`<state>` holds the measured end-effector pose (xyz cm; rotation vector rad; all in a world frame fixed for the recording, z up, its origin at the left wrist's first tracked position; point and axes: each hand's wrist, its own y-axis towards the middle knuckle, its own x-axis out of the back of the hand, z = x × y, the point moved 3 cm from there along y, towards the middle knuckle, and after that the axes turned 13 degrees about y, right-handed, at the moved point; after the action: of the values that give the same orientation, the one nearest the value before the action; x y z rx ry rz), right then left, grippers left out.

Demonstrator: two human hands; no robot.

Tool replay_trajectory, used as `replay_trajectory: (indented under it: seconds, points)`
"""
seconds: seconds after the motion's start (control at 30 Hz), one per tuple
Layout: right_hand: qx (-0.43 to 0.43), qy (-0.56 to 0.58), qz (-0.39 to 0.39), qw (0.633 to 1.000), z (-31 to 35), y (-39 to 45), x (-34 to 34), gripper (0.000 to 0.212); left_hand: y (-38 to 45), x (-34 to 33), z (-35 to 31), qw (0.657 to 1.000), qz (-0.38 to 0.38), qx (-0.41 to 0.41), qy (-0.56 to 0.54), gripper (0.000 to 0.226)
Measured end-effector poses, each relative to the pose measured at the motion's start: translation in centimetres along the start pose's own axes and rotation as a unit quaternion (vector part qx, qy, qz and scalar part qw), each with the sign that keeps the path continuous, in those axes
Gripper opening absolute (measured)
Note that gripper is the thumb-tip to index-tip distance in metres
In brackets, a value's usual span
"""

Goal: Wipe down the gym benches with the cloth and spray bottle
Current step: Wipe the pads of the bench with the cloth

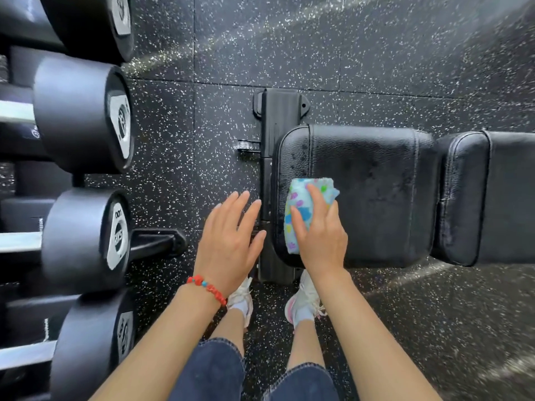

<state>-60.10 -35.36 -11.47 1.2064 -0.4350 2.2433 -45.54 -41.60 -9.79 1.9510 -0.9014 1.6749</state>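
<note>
Dark denim shorts [214,371] and pale sneakers [304,299] fill the lower centre of the frame, with both bare forearms reaching up from them. Right hand [318,235] presses a folded light-blue cloth with coloured spots [301,204] flat onto the near-left corner of the black padded leather bench seat [370,183], the counter here, its grip a spread of nearly straight fingers lying over the cloth. Left hand [231,238], with a red beaded bracelet [207,287] on its wrist, hovers open and empty just left of the seat above the black metal bench frame [275,117]. Round black dumbbells [84,117] on a rack line the left edge over the speckled black rubber floor [376,53].
</note>
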Motion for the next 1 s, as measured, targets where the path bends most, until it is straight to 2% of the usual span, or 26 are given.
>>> replay_trajectory:
  seconds: [0.23,0.4,0.47,0.53,0.6,0.7,1.0]
  points:
    - [0.014,-0.004,-0.046,0.999,0.9,7.9,-0.8,0.048,1.7,-0.2,-1.4,1.000,-0.014,-0.004,0.013,0.046]
    - [0.044,0.016,-0.020,0.999,-0.7,3.0,0.5,0.045,2.4,-0.2,-2.6,1.000,-0.021,-0.014,0.017,0.046]
    - [0.008,0.060,-0.007,0.998,-2.3,0.4,1.7,0.045,2.9,-0.3,-3.3,0.999,-0.028,-0.023,0.017,0.046]
    - [-0.067,0.113,-0.031,0.991,-4.5,-1.8,3.3,0.046,3.4,-0.6,-4.1,0.999,-0.036,-0.033,0.017,0.046]
    - [-0.122,0.107,-0.058,0.985,-6.6,-3.2,4.5,0.047,4.1,-1.1,-5.0,0.998,-0.044,-0.041,0.017,0.045]
    - [-0.129,0.061,-0.056,0.988,-7.8,-3.5,4.5,0.043,5.5,-2.3,-6.3,0.997,-0.053,-0.052,0.021,0.046]
    - [-0.088,0.016,-0.147,0.985,-7.8,7.3,4.0,0.040,7.0,-6.0,-7.7,0.995,-0.042,-0.040,0.079,0.055]
